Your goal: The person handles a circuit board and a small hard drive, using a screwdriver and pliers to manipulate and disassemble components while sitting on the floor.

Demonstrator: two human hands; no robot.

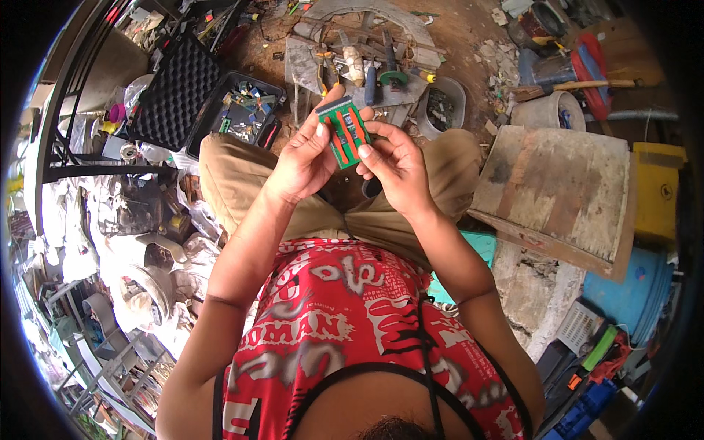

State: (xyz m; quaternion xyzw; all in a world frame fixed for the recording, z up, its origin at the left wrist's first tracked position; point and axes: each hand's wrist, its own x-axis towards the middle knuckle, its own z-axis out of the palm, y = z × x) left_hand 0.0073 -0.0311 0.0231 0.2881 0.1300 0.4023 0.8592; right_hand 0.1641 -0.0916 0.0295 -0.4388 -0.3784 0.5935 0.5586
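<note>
Above my lap, both hands hold a small green circuit board with orange-red strips across its face and a grey strip along its far edge. My left hand is closed on its left side, the thumb resting near the far left corner. On the other side, the thumb and fingers of my right hand pinch the right edge. The board is tilted, its face turned up. Fingers behind it are partly hidden.
Ahead lie pliers, a blue-handled tool and a tool with a green disc. An open black case holds small boards at left. A round tub stands ahead right, a wooden board at right.
</note>
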